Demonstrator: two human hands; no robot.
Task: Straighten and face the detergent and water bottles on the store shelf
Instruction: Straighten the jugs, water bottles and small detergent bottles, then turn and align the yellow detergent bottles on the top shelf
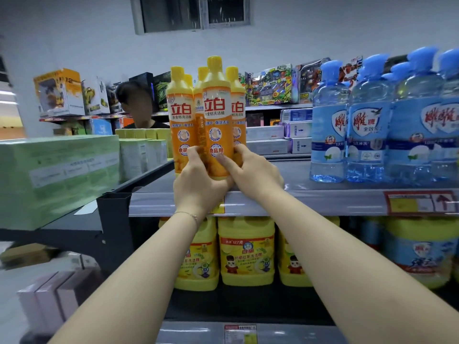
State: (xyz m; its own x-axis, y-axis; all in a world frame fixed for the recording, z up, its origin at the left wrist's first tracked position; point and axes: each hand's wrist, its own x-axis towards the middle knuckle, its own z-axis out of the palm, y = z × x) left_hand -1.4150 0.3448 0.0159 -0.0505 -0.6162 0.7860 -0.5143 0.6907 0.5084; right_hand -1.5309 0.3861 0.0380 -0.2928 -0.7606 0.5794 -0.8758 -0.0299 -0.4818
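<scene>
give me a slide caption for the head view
Both hands grip the front orange detergent bottle on the shelf.

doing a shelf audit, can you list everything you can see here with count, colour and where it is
orange detergent bottles: at least six, orange with yellow caps, clustered left on the top shelf; the front one is held
blue bottles: at least five, clear blue with blue caps, right on the top shelf
yellow jugs: three visible, yellow, shelf below
blue tubs: at least one, blue with a yellow lid, lower shelf at right
green cartons: stacked, pale green, left unit
toy boxes: several, multicoloured, far shelves
another person: one, dark top, behind the left unit
left hand: one, gripping the front bottle's base
right hand: one, gripping the same bottle
</scene>
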